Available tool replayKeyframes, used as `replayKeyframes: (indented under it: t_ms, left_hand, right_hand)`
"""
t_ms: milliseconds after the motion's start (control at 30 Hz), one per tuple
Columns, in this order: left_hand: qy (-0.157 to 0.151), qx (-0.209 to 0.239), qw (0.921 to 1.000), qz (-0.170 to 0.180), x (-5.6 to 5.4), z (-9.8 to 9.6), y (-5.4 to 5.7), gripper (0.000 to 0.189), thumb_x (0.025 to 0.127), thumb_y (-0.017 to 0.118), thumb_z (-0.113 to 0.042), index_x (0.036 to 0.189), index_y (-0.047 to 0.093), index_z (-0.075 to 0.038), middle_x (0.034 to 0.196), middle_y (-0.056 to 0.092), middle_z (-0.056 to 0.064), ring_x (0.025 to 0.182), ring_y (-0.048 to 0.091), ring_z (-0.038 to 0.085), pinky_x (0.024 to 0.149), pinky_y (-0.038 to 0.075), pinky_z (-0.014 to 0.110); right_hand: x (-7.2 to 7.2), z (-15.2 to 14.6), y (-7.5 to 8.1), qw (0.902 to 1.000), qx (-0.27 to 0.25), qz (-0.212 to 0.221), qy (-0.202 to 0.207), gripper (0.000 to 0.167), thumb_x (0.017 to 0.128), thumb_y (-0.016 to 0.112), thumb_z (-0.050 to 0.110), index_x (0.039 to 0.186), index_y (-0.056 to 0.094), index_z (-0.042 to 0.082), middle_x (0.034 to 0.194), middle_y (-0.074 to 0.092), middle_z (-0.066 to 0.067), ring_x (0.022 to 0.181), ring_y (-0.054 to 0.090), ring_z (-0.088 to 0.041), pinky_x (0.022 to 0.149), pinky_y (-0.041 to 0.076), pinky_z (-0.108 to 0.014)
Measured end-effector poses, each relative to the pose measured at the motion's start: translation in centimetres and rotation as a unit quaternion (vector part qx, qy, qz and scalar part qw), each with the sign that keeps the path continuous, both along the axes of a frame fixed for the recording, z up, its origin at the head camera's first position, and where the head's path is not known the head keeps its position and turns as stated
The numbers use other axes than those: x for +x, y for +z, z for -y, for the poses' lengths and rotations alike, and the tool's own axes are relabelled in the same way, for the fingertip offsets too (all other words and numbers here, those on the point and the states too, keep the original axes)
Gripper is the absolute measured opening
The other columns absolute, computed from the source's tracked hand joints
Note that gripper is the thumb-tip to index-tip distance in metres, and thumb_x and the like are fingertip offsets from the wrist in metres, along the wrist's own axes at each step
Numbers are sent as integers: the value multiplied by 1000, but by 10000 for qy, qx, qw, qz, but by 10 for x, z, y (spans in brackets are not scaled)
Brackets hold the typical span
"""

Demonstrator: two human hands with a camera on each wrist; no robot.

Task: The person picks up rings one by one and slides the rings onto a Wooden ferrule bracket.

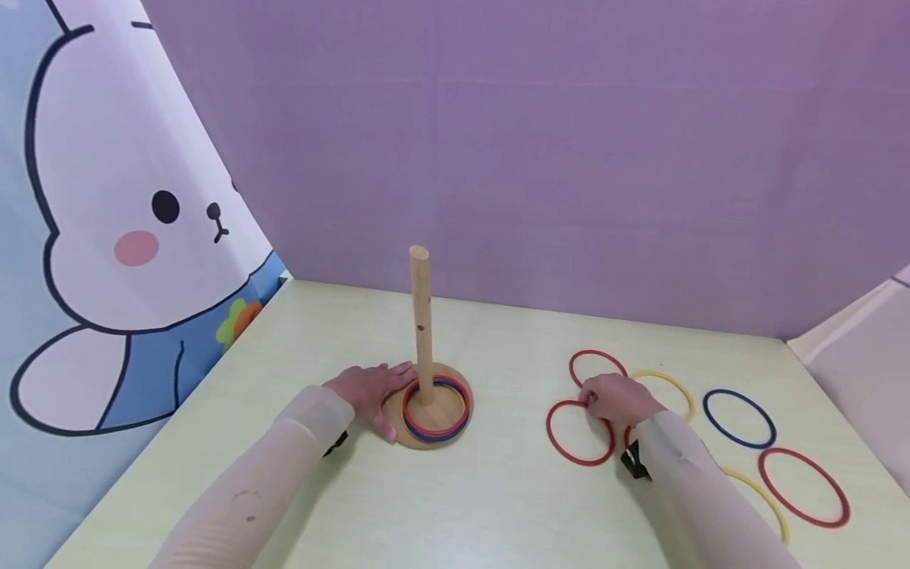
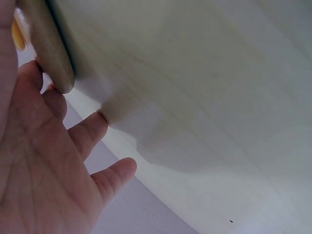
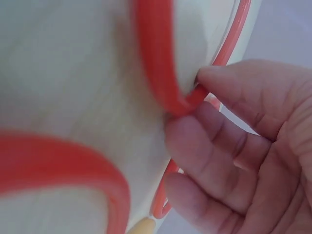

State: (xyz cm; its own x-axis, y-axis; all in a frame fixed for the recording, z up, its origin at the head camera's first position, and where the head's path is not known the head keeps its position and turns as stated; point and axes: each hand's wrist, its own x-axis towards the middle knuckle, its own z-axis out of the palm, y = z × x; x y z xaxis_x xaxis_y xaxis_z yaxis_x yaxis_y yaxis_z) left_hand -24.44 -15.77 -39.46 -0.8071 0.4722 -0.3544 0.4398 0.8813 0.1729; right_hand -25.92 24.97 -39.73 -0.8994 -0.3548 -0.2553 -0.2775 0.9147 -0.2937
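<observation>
A wooden base with an upright wooden post stands mid-table. Stacked round the foot of the post are rings, a red ring on top, with blue and yellow showing below. My left hand rests against the base's left side, fingers spread; in the left wrist view its fingertips touch the base's rounded edge. On the right, my right hand pinches a red ring between thumb and fingers. That pinched part shows close up in the right wrist view.
Around my right hand lie another red ring, a yellow ring, a blue ring, a second yellow ring and a red ring. One more red ring is mostly hidden by the hand. A purple backdrop borders the table.
</observation>
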Motion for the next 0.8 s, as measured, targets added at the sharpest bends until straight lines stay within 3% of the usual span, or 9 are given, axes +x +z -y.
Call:
replayKeyframes:
  t_ms: [233,433,533,800]
  left_hand:
    - [199,-2,9998,15,1,2,3,109,64,84,-51,152,28,-19,157,25,2,138,29,40,100,37,58]
    - [164,9,9999,24,0,0,3,109,66,83,-51,152,27,-17,157,25,4,138,29,40,99,37,58]
    - [132,36,9999,31,0,-3,4,108,66,83,-51,152,27,-15,157,26,6,137,29,41,97,38,59]
    - [100,48,9999,-9,-1,-7,4,107,67,82,-51,152,28,-16,157,26,6,137,29,42,96,40,58]
  right_hand:
    - [-8,3,-2,9984,-474,265,182,12,81,63,0,84,69,10,80,61,-1,67,52,-14,61,46,-28]
    - [-11,4,2,9943,-902,557,-104,12,81,62,-2,85,68,7,75,60,-1,55,54,-12,55,48,-26]
    - [-11,4,5,9898,-1201,712,-285,9,82,63,-1,88,68,5,74,59,-3,55,55,-12,54,50,-26]
    - [-14,6,10,9747,-2076,801,-230,15,83,63,-3,97,68,-4,71,61,-4,55,60,-12,55,54,-28]
